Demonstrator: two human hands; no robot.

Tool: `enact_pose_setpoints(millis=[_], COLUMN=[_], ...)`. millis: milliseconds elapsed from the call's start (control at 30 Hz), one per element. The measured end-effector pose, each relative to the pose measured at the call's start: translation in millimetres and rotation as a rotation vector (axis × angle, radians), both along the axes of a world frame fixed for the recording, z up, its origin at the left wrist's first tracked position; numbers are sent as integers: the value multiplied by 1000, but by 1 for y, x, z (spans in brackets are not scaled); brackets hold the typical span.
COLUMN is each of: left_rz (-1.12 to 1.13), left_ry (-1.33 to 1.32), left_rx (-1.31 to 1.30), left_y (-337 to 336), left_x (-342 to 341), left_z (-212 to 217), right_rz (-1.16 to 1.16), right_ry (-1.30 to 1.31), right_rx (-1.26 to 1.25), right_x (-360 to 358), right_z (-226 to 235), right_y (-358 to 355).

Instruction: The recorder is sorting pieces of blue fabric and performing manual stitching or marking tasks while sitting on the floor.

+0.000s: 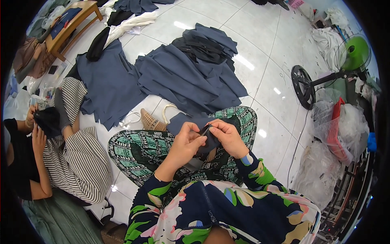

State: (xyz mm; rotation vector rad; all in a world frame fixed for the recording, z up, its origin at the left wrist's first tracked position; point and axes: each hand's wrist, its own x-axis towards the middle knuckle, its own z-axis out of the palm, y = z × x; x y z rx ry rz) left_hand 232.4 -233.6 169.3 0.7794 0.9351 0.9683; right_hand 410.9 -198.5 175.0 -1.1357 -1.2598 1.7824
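Note:
My left hand (187, 143) and my right hand (226, 137) are close together above my lap, both closed. Between them they pinch a small piece of dark cloth (211, 143) whose upper edge runs up to my right fingertips. A thin, narrow thing shows by my left fingertips, too small to make out. Below the hands, dark blue-grey cloth (178, 122) lies across my crossed legs in green and black patterned trousers (148, 152). A patterned tan foot covering (153, 120) sticks out just past my left knee.
Blue-grey cut fabric pieces (174, 79) lie heaped on the tiled floor ahead, with black pieces (201, 46) on top. To the left another person (40, 138) sits handling black cloth. A green fan (357, 53) and plastic bags (319, 175) stand to the right; a wooden bench (75, 26) is far left.

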Motion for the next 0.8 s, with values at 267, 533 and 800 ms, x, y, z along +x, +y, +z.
enact_pose_setpoints(millis=[267, 533, 800], left_rz=[5, 0, 24], left_ry=[318, 162, 319], left_rx=[153, 70, 190], left_y=[0, 1, -4], left_x=[3, 3, 4], left_z=[-2, -3, -2], right_rz=[73, 94, 83], right_ry=[-144, -128, -202], right_rx=[211, 219, 374], right_x=[0, 0, 1], right_z=[-1, -4, -2], right_y=[3, 0, 4])
